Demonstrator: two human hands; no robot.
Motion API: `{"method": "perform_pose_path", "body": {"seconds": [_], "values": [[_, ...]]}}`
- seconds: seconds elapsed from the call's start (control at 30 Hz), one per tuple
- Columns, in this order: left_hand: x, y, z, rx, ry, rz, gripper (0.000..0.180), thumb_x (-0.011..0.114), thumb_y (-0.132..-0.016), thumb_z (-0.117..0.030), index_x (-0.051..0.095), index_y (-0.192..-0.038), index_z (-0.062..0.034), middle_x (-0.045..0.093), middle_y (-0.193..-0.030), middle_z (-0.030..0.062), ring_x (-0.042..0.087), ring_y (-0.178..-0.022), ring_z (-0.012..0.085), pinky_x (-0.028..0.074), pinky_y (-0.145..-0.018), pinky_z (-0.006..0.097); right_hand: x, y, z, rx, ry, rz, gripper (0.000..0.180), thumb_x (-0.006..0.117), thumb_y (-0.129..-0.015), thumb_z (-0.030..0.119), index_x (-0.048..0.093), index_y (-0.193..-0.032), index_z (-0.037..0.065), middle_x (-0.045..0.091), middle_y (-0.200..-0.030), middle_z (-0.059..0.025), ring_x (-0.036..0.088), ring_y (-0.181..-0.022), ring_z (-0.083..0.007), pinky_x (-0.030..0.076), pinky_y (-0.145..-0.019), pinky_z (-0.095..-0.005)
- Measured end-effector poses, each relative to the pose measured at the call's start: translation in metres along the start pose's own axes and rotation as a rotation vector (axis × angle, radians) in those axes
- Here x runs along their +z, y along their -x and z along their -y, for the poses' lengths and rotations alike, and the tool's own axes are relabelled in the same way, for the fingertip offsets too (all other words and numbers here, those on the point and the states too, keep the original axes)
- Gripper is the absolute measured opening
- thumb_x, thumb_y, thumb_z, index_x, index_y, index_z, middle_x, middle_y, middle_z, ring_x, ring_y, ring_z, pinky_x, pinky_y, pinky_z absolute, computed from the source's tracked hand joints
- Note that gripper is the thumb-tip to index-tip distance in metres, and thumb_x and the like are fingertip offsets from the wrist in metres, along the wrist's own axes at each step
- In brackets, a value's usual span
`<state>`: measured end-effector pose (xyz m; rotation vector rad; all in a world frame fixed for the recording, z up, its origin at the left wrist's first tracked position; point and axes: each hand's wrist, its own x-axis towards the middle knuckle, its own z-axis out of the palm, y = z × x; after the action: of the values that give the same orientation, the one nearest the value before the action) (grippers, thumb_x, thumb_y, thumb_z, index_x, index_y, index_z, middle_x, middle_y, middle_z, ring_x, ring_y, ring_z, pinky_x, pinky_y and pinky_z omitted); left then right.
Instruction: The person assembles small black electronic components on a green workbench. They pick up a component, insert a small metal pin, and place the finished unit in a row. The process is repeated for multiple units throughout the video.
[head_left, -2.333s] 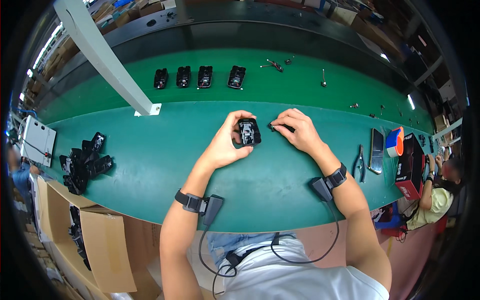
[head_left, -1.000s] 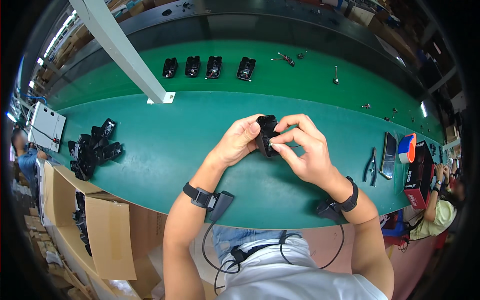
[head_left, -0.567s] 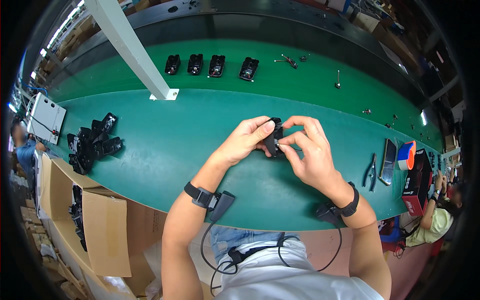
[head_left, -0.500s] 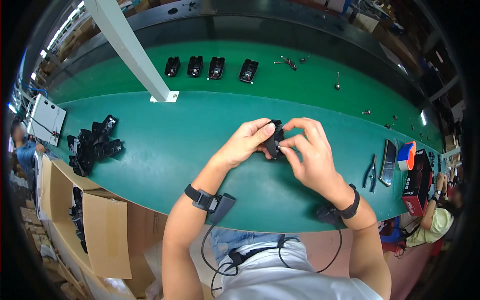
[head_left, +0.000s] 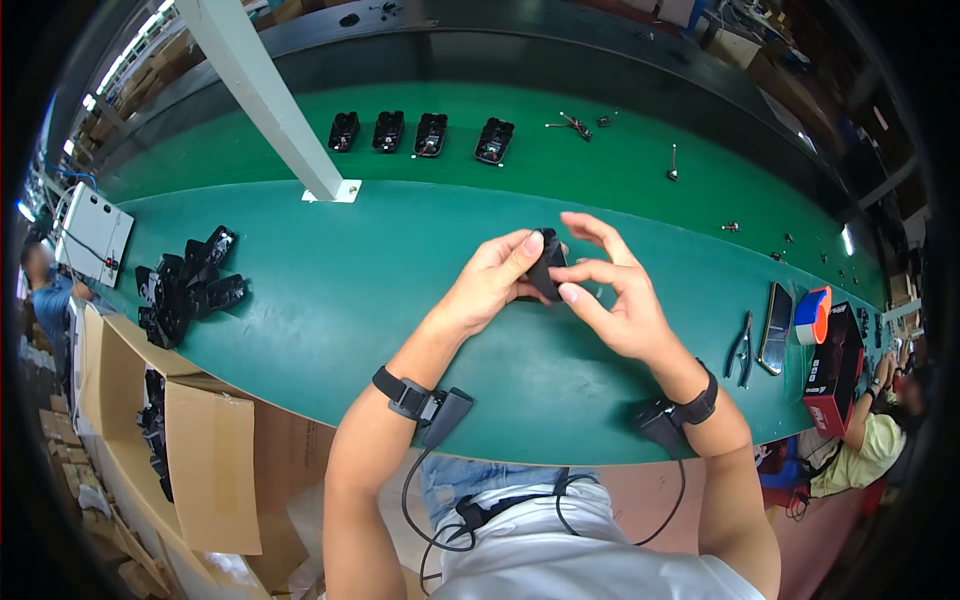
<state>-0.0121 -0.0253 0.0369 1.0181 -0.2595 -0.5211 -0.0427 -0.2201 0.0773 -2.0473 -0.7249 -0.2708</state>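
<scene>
In front of me, above the green tabletop, a black plastic shell (head_left: 546,268) stands tilted on edge. My left hand (head_left: 490,278) grips it, thumb laid along its upper side and fingers wrapped behind. My right hand (head_left: 625,300) is at the shell's right side with its fingers apart. Its index fingertip touches or nearly touches the shell, and the thumb tip is just below. The inside of the shell is mostly hidden by my fingers.
A row of similar black shells (head_left: 431,135) and small wired parts (head_left: 575,125) lie on a green strip beyond. More shells (head_left: 185,285) are heaped left, above an open carton (head_left: 212,470). Pliers (head_left: 740,350), a phone (head_left: 775,328), tape (head_left: 813,315) and a box (head_left: 838,370) sit right. A post (head_left: 265,95) rises ahead.
My right fingers have opened from a pinch at the shell's side, the outer fingers lifting and spreading. My left hand still holds the shell, turned slightly.
</scene>
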Motion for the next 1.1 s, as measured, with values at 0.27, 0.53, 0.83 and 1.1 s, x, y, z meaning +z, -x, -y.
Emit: {"method": "perform_pose_path", "body": {"seconds": [0.27, 0.53, 0.83, 1.1], "values": [[0.004, 0.004, -0.003, -0.047, -0.067, -0.023, 0.058, 0.047, -0.101, -0.051, 0.051, -0.128, 0.0010, 0.063, -0.102, 0.0082, 0.067, -0.087, 0.0151, 0.060, -0.072, 0.031, -0.002, -0.003, -0.013, 0.109, -0.220, 0.167, 0.029, 0.085, -0.072, 0.013, 0.077, -0.098, 0.003, 0.052, -0.144, -0.0157, 0.058, -0.123, -0.0283, 0.048, -0.100, -0.0414], [0.013, 0.003, -0.003, -0.007, -0.087, -0.119, 0.060, 0.041, -0.102, -0.054, 0.056, -0.119, 0.0020, 0.067, -0.091, 0.0088, 0.069, -0.074, 0.0163, 0.059, -0.063, 0.026, 0.025, 0.012, -0.004, 0.138, -0.219, -0.033, 0.030, 0.080, -0.078, 0.005, 0.070, -0.105, -0.003, 0.049, -0.144, -0.0231, 0.061, -0.117, -0.0270, 0.050, -0.097, -0.0360], [0.002, 0.008, -0.005, 0.024, -0.459, -0.123, 0.075, 0.031, -0.104, -0.054, 0.024, -0.151, 0.0040, 0.066, -0.070, 0.0158, 0.066, -0.056, 0.0178, 0.053, -0.050, 0.025, 0.021, 0.011, -0.030, 0.591, -1.056, 0.047, 0.024, 0.070, -0.092, 0.021, 0.070, -0.105, 0.001, 0.065, -0.121, -0.0119, 0.058, -0.111, -0.0180, 0.045, -0.099, -0.0370], [-0.007, 0.003, -0.012, -0.011, -0.391, -0.075, 0.066, 0.034, -0.105, -0.050, 0.028, -0.153, -0.0039, 0.068, -0.072, 0.0153, 0.065, -0.055, 0.0174, 0.052, -0.050, 0.025, 0.019, 0.000, -0.042, 0.617, -1.060, 0.087, 0.025, 0.071, -0.091, 0.023, 0.072, -0.107, 0.004, 0.066, -0.121, -0.0097, 0.060, -0.109, -0.0193, 0.044, -0.100, -0.0355]]}}
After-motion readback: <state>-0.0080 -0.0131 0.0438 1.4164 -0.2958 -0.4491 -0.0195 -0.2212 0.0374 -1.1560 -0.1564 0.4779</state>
